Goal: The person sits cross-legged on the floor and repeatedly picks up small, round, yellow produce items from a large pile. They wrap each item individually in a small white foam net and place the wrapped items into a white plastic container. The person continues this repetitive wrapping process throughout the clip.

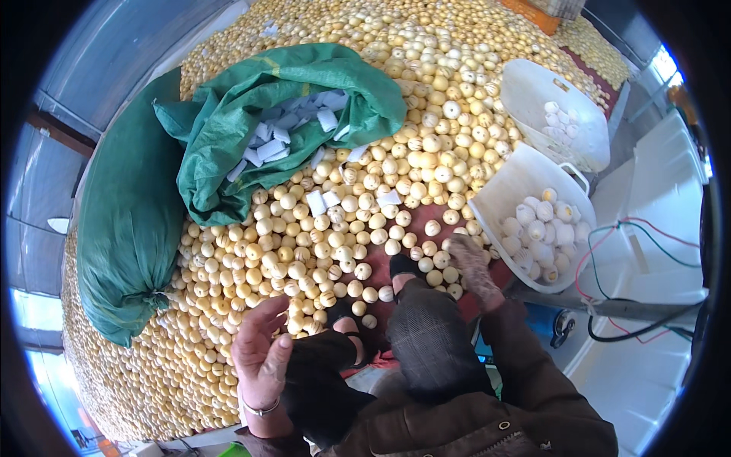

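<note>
My left hand is raised beside my left knee, with its thumb apart from curved fingers and nothing visible between them. Pale yellow pepino melons, some with purple stripes, lie in a deep spread just beyond it. My right hand reaches down past my right knee, blurred, close to several loose melons on the red floor covering. Whether its fingers touch or hold one, I cannot tell. Right of that hand, a white plastic tub leans with melons in white foam nets inside.
An open green woven sack spills white foam net sleeves onto the melons. A full, tied green sack lies at left. Another white tub holds several netted fruits. Cables hang near a metal bar at right.
</note>
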`<act>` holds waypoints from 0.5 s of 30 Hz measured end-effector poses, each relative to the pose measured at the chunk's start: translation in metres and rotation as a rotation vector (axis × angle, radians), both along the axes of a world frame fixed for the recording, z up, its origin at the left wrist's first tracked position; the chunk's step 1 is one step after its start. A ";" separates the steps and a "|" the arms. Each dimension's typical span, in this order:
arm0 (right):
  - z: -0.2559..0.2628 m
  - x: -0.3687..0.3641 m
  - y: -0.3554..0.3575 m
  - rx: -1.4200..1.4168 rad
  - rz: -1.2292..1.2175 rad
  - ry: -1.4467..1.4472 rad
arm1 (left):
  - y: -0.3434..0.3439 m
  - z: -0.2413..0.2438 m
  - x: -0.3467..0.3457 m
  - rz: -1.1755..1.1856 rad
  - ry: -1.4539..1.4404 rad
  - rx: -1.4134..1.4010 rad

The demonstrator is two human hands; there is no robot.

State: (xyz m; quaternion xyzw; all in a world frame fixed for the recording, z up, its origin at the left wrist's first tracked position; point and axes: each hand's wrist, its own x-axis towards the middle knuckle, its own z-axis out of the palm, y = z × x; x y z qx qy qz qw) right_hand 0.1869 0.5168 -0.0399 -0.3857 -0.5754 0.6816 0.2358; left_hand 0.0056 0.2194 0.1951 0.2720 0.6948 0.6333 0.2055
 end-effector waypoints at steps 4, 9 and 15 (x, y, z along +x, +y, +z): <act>-0.037 -0.102 0.017 0.580 0.437 -0.440 | 0.030 -0.020 -0.009 -0.131 0.184 -0.213; -0.089 -0.185 0.033 1.045 0.650 -0.757 | 0.042 -0.064 -0.025 -0.245 0.356 -0.534; -0.120 -0.196 0.045 0.994 0.754 -0.808 | 0.027 -0.077 -0.048 -0.227 0.210 -0.722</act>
